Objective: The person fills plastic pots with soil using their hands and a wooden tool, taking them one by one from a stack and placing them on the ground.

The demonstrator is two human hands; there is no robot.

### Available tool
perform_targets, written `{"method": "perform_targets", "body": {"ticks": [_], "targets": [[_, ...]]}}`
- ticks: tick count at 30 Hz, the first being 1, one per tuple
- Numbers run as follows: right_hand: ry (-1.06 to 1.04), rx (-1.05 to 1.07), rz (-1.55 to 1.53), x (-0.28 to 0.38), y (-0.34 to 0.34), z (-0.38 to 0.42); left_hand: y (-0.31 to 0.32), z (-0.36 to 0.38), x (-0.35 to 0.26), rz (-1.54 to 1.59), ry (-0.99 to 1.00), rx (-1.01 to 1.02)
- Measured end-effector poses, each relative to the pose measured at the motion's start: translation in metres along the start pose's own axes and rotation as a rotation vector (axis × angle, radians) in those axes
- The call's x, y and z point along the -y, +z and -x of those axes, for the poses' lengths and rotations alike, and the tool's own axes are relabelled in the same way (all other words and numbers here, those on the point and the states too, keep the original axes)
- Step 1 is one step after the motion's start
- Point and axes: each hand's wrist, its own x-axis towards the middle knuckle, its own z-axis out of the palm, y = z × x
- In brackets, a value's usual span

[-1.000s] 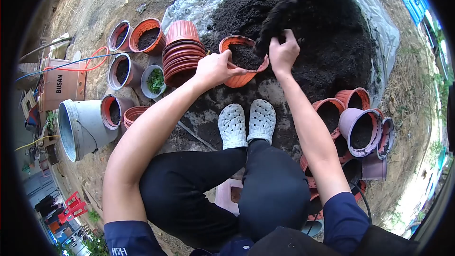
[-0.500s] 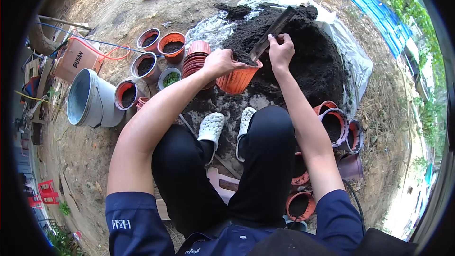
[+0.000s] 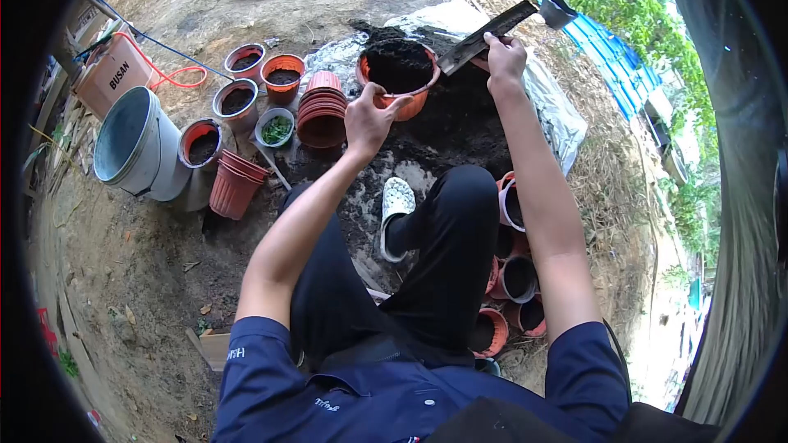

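Note:
My left hand [image 3: 371,121] pinches the near rim of an orange plastic pot [image 3: 413,105]. Dark soil [image 3: 400,66] shows inside the pot, whose open top faces me. In my right hand [image 3: 505,59] is a long dark flat strip [image 3: 486,35], held slantwise with its lower end at the pot's right rim. Around and behind the pot lies a heap of dark soil [image 3: 464,119] on a pale plastic sheet [image 3: 565,127]. Just left of my left hand stands a stack of reddish pots [image 3: 322,107].
Several soil-filled pots [image 3: 283,75] stand to the left, near a small pot of green leaves [image 3: 277,129], a grey bucket [image 3: 168,166] and another pot stack [image 3: 236,187]. More pots [image 3: 519,277] sit by my right leg. A cardboard-coloured box [image 3: 119,74] lies farther left.
The pot's open top has come into view, showing the soil inside. My right hand has drawn the strip up and right, out of the pot. The whole view has shifted.

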Motion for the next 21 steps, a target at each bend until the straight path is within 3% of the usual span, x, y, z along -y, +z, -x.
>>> {"method": "perform_targets", "body": {"ticks": [4, 7, 10, 12, 14, 18, 20, 21], "targets": [[0.133, 0.028, -0.187, -0.003, 0.020, -0.001, 0.028, 0.026, 0.041, 0.117, -0.003, -0.054], [0.222, 0.016, -0.238, -0.032, 0.034, 0.006, 0.063, 0.037, 0.090, 0.128, -0.092, 0.014], [0.227, 0.109, 0.034, -0.060, 0.036, 0.010, 0.097, 0.064, 0.159, -0.083, -0.141, 0.144], [0.141, 0.189, 0.167, -0.056, 0.030, 0.012, 0.113, 0.097, 0.202, -0.158, -0.306, 0.186], [0.098, 0.231, 0.249, -0.044, 0.025, 0.009, 0.127, 0.105, 0.207, -0.208, -0.555, 0.070], [0.061, 0.211, 0.345, -0.047, 0.015, 0.005, 0.136, 0.096, 0.199, -0.101, -0.488, -0.020], [-0.127, 0.231, 0.775, -0.060, 0.006, -0.004, 0.132, 0.094, 0.205, -0.111, -0.524, 0.013], [-0.123, 0.212, 0.905, -0.049, 0.006, 0.001, 0.126, 0.090, 0.201, -0.116, -0.530, 0.029]]}}
